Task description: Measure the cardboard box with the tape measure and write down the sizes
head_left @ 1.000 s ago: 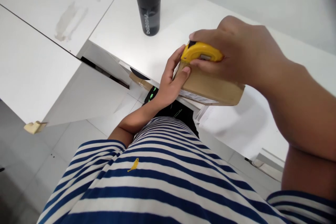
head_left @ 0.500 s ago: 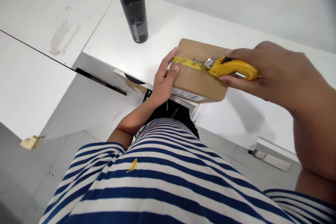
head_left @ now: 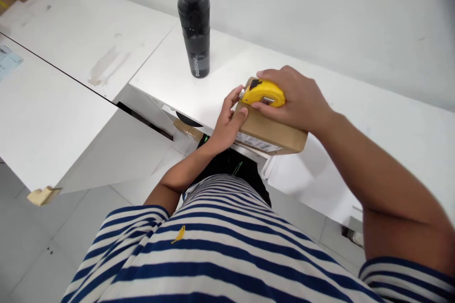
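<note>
Yellow is the tape measure point(head_left: 267, 94), which is at the top of the brown box point(head_left: 275, 125), near its left end. The right hand point(head_left: 302, 92) pinches it between thumb and fingers. The left hand point(head_left: 226, 127) grips the box's left end, thumb on top, its other fingers bent around the end, one fingertip right beside the shiny metal tip point(head_left: 242, 93). The box is at the front edge of the desk point(head_left: 156, 73); what props it up is hard to see. To do this well, the left hand should hold the box firm so it can't slip. The metal tip should sit snug on the edge, and the tape should lie straight and flat.
</note>
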`<act>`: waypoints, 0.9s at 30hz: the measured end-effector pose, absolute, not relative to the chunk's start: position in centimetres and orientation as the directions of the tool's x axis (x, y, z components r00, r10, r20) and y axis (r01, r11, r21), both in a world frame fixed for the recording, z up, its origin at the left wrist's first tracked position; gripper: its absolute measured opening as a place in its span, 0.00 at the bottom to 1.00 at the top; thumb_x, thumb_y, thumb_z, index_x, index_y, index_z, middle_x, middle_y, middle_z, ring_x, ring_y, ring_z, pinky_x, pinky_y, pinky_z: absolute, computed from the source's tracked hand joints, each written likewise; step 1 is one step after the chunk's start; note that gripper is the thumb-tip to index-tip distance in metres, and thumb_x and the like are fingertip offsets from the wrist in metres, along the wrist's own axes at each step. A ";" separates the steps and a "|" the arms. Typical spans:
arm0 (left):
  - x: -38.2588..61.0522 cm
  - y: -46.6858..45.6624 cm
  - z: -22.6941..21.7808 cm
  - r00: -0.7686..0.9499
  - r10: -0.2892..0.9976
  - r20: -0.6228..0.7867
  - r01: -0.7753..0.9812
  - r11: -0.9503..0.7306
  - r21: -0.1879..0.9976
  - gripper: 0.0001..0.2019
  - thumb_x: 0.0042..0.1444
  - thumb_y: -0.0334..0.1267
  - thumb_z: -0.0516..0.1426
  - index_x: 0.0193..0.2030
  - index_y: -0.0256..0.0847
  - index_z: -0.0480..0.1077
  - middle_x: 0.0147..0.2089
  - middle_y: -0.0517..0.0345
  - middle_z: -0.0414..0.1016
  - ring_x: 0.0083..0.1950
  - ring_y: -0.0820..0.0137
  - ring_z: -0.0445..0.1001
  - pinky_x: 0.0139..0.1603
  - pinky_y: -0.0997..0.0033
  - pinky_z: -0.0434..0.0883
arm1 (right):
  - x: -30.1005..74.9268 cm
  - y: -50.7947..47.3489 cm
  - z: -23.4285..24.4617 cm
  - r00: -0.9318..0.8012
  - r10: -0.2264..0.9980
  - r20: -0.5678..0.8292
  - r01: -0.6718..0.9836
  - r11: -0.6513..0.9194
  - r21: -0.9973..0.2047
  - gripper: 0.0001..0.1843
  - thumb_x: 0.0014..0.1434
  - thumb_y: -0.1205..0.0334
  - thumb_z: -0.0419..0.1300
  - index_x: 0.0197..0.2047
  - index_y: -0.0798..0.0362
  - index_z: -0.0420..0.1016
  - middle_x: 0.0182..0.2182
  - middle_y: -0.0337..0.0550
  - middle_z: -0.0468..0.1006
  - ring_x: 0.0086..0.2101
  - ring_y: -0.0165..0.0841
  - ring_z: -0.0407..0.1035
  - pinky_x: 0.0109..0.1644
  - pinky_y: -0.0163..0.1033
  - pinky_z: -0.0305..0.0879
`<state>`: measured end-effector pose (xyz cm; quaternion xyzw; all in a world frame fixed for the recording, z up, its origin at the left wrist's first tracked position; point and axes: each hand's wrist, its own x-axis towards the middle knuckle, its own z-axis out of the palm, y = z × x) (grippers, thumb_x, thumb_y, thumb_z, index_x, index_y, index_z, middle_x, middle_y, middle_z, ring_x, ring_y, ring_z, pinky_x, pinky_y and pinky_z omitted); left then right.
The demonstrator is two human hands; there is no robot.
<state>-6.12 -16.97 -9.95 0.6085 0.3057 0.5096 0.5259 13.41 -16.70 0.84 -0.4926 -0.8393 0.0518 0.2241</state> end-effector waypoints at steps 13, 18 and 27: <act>-5.4 -17.1 -10.5 0.301 0.874 0.381 -0.150 -0.351 0.924 0.31 0.73 0.58 0.51 0.79 0.62 0.50 0.82 0.57 0.56 0.83 0.54 0.55 0.83 0.44 0.56 | 15.3 -16.0 -3.7 -0.287 0.736 0.613 0.679 0.607 -0.412 0.54 0.53 0.31 0.73 0.75 0.32 0.54 0.64 0.49 0.68 0.44 0.41 0.79 0.41 0.51 0.81; -5.4 -16.9 -10.8 0.332 0.843 0.423 -0.147 -0.396 0.906 0.30 0.75 0.58 0.48 0.80 0.63 0.48 0.83 0.59 0.54 0.84 0.54 0.52 0.84 0.44 0.53 | 15.3 -15.7 -3.9 -0.279 0.747 0.604 0.699 0.589 -0.406 0.55 0.52 0.20 0.65 0.74 0.35 0.53 0.64 0.51 0.67 0.43 0.43 0.79 0.42 0.54 0.80; -5.3 -16.3 -11.1 0.338 0.836 0.432 -0.198 -0.386 0.901 0.29 0.73 0.59 0.50 0.78 0.65 0.51 0.82 0.61 0.54 0.84 0.53 0.54 0.84 0.44 0.53 | 15.0 -16.1 -3.1 -0.158 0.758 0.633 0.660 0.558 -0.504 0.51 0.60 0.15 0.46 0.73 0.39 0.55 0.66 0.57 0.64 0.46 0.45 0.78 0.42 0.55 0.78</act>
